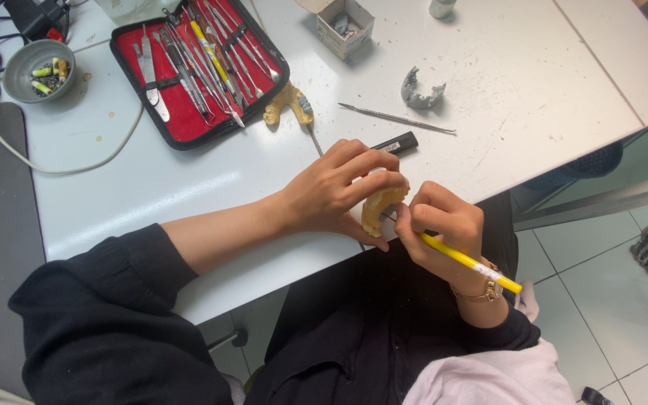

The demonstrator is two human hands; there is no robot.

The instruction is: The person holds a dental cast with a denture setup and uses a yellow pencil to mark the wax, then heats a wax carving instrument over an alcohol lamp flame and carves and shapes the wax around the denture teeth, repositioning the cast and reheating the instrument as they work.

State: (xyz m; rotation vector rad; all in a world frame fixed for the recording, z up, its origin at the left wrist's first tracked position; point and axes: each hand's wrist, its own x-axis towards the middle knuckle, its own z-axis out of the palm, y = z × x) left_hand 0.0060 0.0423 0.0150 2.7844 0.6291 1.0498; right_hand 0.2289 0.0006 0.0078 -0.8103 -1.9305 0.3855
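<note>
Left hand [335, 191] fingers clasp the yellow horseshoe-shaped plaster dental cast [380, 208] at the white table's [189, 195] six-o'clock edge, while the right hand [440, 229] pinches a yellow-handled carving tool [468, 262] against it, best steadied with short, braced strokes.

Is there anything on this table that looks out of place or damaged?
Nothing looks broken or spilled. The left hand holds a yellow dental cast while the right hand works on it with a yellow-handled tool. One metal instrument lies loose outside the red tool case, beside a grey cast piece.
</note>
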